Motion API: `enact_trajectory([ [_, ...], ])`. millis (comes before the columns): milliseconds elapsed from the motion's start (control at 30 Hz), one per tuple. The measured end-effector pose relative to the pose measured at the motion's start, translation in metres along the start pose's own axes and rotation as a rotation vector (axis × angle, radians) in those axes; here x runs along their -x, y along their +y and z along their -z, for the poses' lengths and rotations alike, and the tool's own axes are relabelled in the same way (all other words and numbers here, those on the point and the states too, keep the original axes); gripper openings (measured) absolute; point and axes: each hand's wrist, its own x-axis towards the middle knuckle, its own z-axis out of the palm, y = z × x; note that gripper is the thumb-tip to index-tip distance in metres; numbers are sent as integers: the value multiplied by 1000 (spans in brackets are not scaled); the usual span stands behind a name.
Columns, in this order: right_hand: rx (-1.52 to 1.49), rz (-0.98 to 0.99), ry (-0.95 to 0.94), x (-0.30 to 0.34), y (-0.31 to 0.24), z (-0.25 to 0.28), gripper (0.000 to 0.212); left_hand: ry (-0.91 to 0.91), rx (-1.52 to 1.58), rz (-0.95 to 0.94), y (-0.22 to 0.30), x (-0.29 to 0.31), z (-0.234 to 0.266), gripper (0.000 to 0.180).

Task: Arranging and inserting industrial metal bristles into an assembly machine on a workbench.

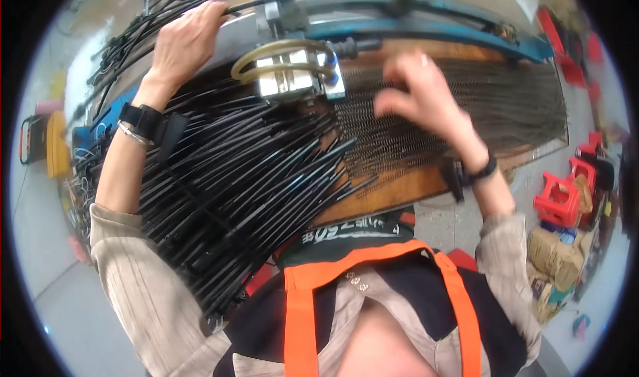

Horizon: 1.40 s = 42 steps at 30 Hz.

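Rods [219, 171]: basically all black, 9 o'clock
Coils [492, 97]: ridged dark grey, 2 o'clock
Stool [558, 210]: super bright red, 3 o'clock

On our right we see a red plastic stool [558, 189] near crumpled brown packages [556, 256], and a small bluish item [581, 326] lies on the pale floor [40, 224]. To our left, a yellow object [57, 145] stands beside a dark case [36, 139]. At upper right we make out a blurred red object [558, 49].

Right one of the hands [424, 96] blurred; orange straps [301, 337] cut off below
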Motion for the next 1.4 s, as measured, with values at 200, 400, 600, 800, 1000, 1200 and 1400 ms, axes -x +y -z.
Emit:
enact_trajectory([
  [200,99,217,-70,35,-32,-30,32,40,-135,41,-46,56,23,15],
  [400,122,384,-225,15,-36,-20,24,-229,-27,170,95,71,96,19],
  [600,42,394,-315,8,-50,-17,18,-410,54,425,161,109,107,23],
  [800,-337,-52,-282,11,-76,-19,9,-316,268,411,157,114,102,24],
  [1000,-587,-295,-143,26,-63,-37,18,-304,373,327,169,82,107,25],
  [1200,-812,-379,65,39,-65,-54,22,-248,376,296,171,74,116,23],
  [1400,-29,346,535,18,-60,-31,35,-384,293,191,163,43,125,24],
])
